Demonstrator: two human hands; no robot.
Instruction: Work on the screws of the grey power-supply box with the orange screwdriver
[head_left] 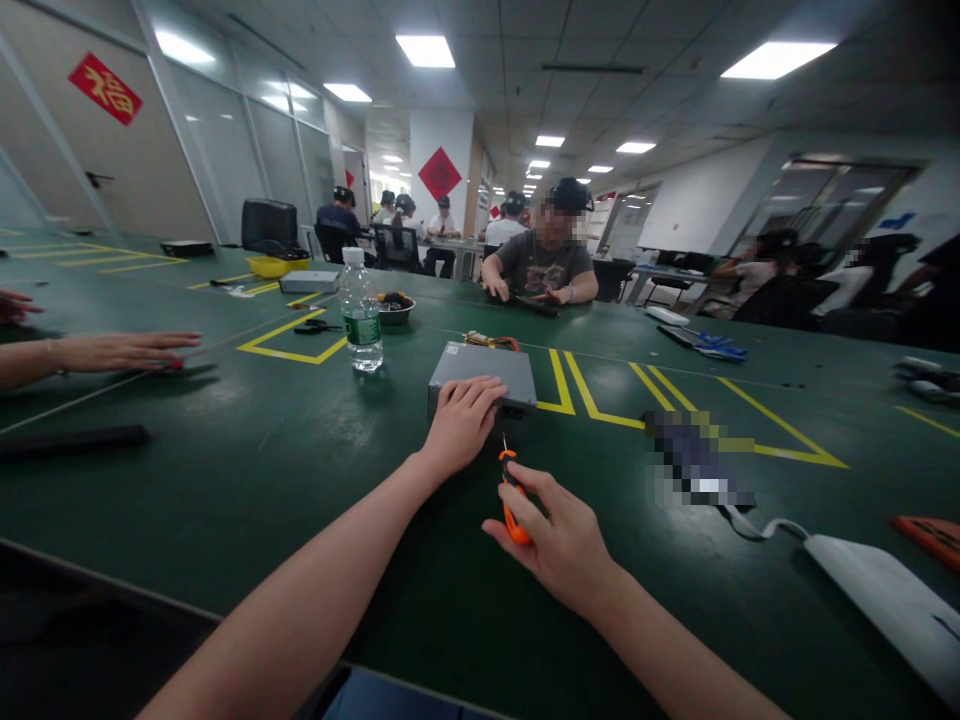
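A grey metal computer power supply (487,368) lies on the green table in front of me, its coloured wires (491,341) bunched at the far side. My left hand (463,422) holds it at the near left edge, fingers stretched over the top; the thumb is hidden. Between the fingers of my right hand (559,530) is an orange and black screwdriver (513,500). Its thin tip points up and away, just short of the power supply's near face, apparently not touching it.
A water bottle (361,315) stands behind to the left, beside a metal bowl (394,307). Another person's hand (127,352) rests at far left. Right are a blurred dark object (694,450) with a white cable and a white case (885,590). Someone (546,250) sits opposite.
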